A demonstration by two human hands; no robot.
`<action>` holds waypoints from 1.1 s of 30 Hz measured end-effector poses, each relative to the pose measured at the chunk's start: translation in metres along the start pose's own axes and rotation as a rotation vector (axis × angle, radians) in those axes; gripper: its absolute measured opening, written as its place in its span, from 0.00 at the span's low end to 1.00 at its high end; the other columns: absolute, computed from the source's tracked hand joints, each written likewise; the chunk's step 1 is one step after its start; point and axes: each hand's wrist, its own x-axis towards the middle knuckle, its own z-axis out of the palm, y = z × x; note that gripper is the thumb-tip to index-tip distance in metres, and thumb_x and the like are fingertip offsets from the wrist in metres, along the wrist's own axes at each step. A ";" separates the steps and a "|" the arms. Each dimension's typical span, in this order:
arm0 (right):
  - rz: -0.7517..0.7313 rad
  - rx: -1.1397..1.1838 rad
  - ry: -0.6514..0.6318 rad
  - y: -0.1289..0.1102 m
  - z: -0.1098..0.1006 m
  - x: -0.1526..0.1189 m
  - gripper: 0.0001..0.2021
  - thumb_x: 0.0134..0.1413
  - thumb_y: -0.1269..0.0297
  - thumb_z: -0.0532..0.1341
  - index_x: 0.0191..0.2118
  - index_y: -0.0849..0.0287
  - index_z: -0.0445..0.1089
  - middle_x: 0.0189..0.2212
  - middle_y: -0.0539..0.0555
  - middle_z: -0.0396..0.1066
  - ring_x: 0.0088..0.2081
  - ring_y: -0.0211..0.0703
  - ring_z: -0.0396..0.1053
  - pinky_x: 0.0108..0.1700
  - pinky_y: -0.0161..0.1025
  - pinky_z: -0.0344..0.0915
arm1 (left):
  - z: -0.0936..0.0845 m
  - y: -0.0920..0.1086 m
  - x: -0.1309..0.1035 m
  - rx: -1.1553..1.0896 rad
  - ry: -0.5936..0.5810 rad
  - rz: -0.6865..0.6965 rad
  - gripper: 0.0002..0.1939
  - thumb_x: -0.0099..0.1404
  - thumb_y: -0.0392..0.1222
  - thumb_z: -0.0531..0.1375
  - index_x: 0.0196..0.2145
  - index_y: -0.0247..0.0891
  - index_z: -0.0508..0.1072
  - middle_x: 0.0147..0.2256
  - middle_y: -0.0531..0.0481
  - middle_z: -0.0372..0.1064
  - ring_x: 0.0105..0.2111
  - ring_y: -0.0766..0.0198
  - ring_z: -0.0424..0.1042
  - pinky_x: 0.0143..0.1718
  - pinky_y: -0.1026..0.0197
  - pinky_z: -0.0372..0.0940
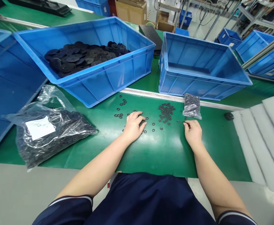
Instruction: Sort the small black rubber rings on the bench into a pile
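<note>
On the green tabletop (137, 156), my left hand (134, 126) rests with fingers spread over a few small black rings. My right hand (193, 132) is closed, thumb and fingertips pinched together just below a small clear bag of dark parts (192, 106); what it pinches, if anything, is too small to make out. Between my hands lies a pile of black rings (166, 112), with loose rings (153, 124) scattered between it and my left hand. More rings (118, 116) lie beyond the left fingers.
A large clear bag of black parts (57, 134) lies at left. Behind stand a blue bin (108, 75) of black discs and another blue bin (197, 82). White foam sheets (256, 140) are at the right edge, beside a small black cylinder (228, 116).
</note>
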 end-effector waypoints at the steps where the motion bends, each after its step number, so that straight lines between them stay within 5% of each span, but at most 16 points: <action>1: 0.008 0.010 -0.002 -0.003 -0.001 0.000 0.11 0.60 0.60 0.57 0.36 0.58 0.75 0.34 0.59 0.71 0.37 0.49 0.69 0.43 0.47 0.68 | 0.000 0.001 0.000 0.000 0.001 -0.002 0.06 0.67 0.41 0.60 0.41 0.40 0.74 0.55 0.40 0.67 0.58 0.47 0.63 0.58 0.40 0.59; 6: -0.056 0.201 -0.061 -0.045 0.002 -0.010 0.09 0.60 0.59 0.60 0.35 0.57 0.74 0.33 0.55 0.72 0.31 0.44 0.69 0.38 0.44 0.68 | -0.001 0.002 0.000 0.002 -0.010 -0.004 0.06 0.67 0.40 0.61 0.41 0.39 0.74 0.55 0.40 0.67 0.58 0.48 0.62 0.59 0.41 0.59; 13: -0.386 0.215 -0.275 -0.120 0.030 -0.028 0.09 0.66 0.62 0.58 0.39 0.56 0.76 0.36 0.56 0.74 0.41 0.47 0.68 0.45 0.46 0.62 | 0.001 0.000 -0.001 0.006 0.003 0.014 0.07 0.66 0.40 0.62 0.42 0.40 0.74 0.56 0.41 0.67 0.59 0.50 0.62 0.60 0.43 0.59; 28: -0.515 -0.115 -0.300 -0.131 0.027 -0.037 0.11 0.68 0.65 0.56 0.43 0.56 0.77 0.36 0.57 0.74 0.41 0.48 0.60 0.41 0.46 0.50 | -0.003 0.002 0.000 0.000 -0.028 0.004 0.07 0.67 0.42 0.61 0.42 0.40 0.74 0.56 0.40 0.67 0.58 0.49 0.62 0.59 0.42 0.59; 33: -0.488 -0.134 -0.243 -0.127 0.029 -0.031 0.13 0.67 0.65 0.56 0.33 0.57 0.76 0.33 0.56 0.72 0.40 0.47 0.60 0.42 0.46 0.49 | -0.004 0.003 0.000 0.010 -0.034 0.004 0.07 0.67 0.42 0.60 0.42 0.40 0.74 0.55 0.40 0.67 0.58 0.48 0.63 0.58 0.42 0.59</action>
